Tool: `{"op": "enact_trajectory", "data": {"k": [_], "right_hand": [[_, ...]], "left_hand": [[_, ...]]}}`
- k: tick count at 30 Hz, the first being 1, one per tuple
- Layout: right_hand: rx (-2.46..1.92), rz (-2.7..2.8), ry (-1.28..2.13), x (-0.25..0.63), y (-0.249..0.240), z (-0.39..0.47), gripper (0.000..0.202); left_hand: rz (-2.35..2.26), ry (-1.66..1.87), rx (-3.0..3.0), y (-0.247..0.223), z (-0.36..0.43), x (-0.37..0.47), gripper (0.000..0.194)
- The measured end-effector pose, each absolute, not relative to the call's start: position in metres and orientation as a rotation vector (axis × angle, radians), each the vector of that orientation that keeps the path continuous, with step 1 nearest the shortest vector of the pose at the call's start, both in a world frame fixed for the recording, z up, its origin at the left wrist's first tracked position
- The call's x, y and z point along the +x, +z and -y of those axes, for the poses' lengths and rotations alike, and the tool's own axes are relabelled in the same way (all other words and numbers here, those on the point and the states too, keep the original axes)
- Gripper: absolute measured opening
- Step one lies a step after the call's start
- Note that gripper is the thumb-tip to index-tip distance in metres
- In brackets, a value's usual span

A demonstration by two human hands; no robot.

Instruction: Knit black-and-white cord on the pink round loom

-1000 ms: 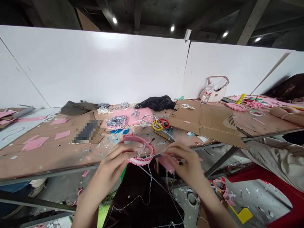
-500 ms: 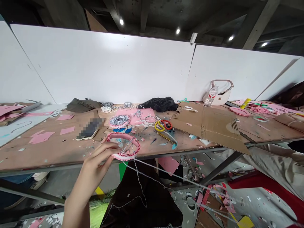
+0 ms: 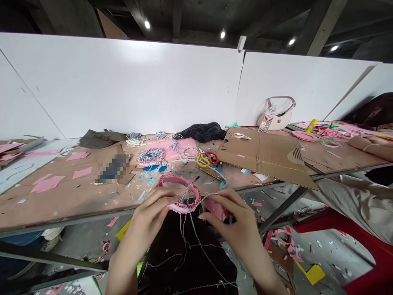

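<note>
My left hand [image 3: 153, 209] pinches the near-left rim of a pink ring [image 3: 195, 189] with a braided edge, held over the table's front edge. Black-and-white cord strands [image 3: 185, 193] cross the ring's opening. From its right side a cord [image 3: 206, 197] runs to my right hand [image 3: 233, 213], whose fingers are curled on it while the thumb stands apart below. Loose cord ends [image 3: 196, 237] hang from the ring over my dark clothing. Behind the ring, on the table, lies a round coiled-cord piece [image 3: 150, 156] with a pink edge.
Yellow-handled scissors [image 3: 203, 160] and red-handled scissors [image 3: 212, 157] lie beyond the ring. A phone [image 3: 112, 170] is at left, flattened cardboard [image 3: 273, 153] at right. Farther back are a black cloth [image 3: 204, 132], a bottle [image 3: 267, 119] and a handbag [image 3: 281, 119]. Paper scraps litter the floor.
My right hand has come into view beside the ring, with cord at its fingers. My left hand and the ring have moved right. The strands stretched toward the lower right now hang down.
</note>
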State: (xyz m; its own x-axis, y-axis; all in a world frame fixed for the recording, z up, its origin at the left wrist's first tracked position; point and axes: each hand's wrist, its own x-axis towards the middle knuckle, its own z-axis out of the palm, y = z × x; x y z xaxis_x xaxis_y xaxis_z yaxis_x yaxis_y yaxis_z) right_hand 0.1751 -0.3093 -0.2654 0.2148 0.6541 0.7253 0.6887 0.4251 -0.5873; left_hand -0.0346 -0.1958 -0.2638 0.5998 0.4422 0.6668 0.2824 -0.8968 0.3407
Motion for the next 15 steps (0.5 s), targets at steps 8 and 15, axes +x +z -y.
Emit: {"op": "enact_trajectory", "data": {"k": [8,15], "right_hand": [[-1.18,1.672,-0.118,0.158,-0.27,0.29,0.021],[-1.409,1.32,-0.326,0.248,-0.265,0.324,0.005]], "left_hand": [[-0.554,1.177,2.62,-0.263,0.195,-0.033,0.022],[-0.577,1.24,2.613,-0.258,0.191,-0.038,0.02]]}}
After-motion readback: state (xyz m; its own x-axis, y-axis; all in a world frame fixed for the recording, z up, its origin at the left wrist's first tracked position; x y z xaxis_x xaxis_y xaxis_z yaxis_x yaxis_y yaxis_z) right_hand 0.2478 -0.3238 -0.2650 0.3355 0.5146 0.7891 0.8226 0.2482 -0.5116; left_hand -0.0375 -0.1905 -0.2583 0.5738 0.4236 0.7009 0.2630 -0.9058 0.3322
